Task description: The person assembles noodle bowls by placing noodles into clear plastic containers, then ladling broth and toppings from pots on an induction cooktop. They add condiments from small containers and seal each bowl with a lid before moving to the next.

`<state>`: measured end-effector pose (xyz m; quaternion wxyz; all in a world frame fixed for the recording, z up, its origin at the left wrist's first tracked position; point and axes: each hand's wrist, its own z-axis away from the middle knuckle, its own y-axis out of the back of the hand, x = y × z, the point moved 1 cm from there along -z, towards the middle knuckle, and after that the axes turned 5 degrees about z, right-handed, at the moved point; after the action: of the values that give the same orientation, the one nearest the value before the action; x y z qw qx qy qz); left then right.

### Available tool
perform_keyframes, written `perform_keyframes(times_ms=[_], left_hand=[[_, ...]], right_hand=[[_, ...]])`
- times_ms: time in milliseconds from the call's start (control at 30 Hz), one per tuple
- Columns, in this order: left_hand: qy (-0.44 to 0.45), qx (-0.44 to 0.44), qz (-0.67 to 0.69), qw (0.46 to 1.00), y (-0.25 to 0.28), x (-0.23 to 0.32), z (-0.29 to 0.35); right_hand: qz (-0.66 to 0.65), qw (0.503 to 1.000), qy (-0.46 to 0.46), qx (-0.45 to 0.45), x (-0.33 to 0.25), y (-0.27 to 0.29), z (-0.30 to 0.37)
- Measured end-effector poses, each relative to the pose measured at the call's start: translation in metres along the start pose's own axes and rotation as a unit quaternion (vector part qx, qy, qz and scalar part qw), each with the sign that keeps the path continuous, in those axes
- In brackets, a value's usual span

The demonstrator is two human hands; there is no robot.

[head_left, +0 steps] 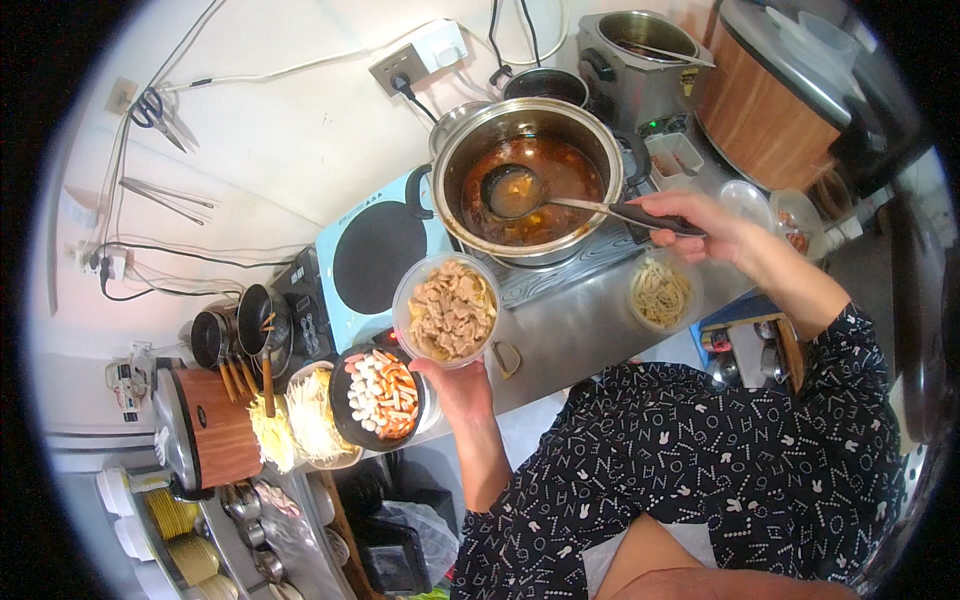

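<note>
On my feed the R hand (700, 222) has its fingers wrapped round the dark handle of a ladle (578, 204); the shaft runs L over the pot rim. Ladle bowl's inside the big steel pot (530, 121), w/ some liquid & bits in it; can't tell if it touches the surface of the reddish-brown broth (565, 172) or sits just above.

L hand (458, 392) grips the near edge of a round clear tub (401, 325), thumb by the rim, other fingers mostly hidden underneath. Tub's full of pale brown meat pieces (452, 308), w/ some yellowish bits at the R edge. It's in front of the pot, a bit L, just beside the light-blue hotplate (380, 260); I can't judge its height over the steel worktop (560, 350).

Just L of the L hand I've got a dark bowl (341, 418) w/ white balls & orange-and-white sticks, then a container of thin pale strands (318, 415), then yellow shreds (272, 435), next to a wood-look cooker (225, 425). Small pans (262, 305) stand behind those.

Below the R hand, near the worktop's front edge: a clear tub of pale greenish strips (662, 290). Far R, back: 2nd wood-look cooker, bigger (755, 100).
</note>
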<state>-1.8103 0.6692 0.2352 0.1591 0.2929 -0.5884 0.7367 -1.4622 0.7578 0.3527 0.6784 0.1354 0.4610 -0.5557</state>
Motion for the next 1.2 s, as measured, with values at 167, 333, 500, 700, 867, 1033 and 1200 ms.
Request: perform_keyframes(times_ms=[167,333,500,700,867,1033,1200], left_hand=[[0.002,0.007,0.0,1.0,0.002,0.0,0.0],[0.011,0.002,-0.001,1.0,-0.002,0.0,-0.001],[0.013,0.004,-0.004,1.0,0.002,-0.001,-0.008],[0.041,0.007,0.01,0.999,0.015,0.003,-0.019],[0.073,-0.029,0.001,0.997,0.02,0.011,-0.024],[0.093,-0.034,0.013,0.995,0.03,0.014,-0.028],[0.07,-0.036,0.013,0.997,0.036,0.013,-0.025]], right_hand=[[0.17,0.98,0.04,0.098,-0.021,-0.004,0.004],[0.264,0.952,0.054,0.142,-0.038,0.003,0.012],[0.244,0.959,0.058,0.132,-0.05,0.003,0.026],[0.186,0.981,0.049,0.039,-0.054,-0.023,0.039],[0.194,0.98,0.021,-0.046,-0.052,-0.045,0.039],[0.446,0.88,0.152,-0.06,-0.052,-0.067,0.032],[0.631,0.736,0.241,-0.036,-0.067,-0.077,0.047]])
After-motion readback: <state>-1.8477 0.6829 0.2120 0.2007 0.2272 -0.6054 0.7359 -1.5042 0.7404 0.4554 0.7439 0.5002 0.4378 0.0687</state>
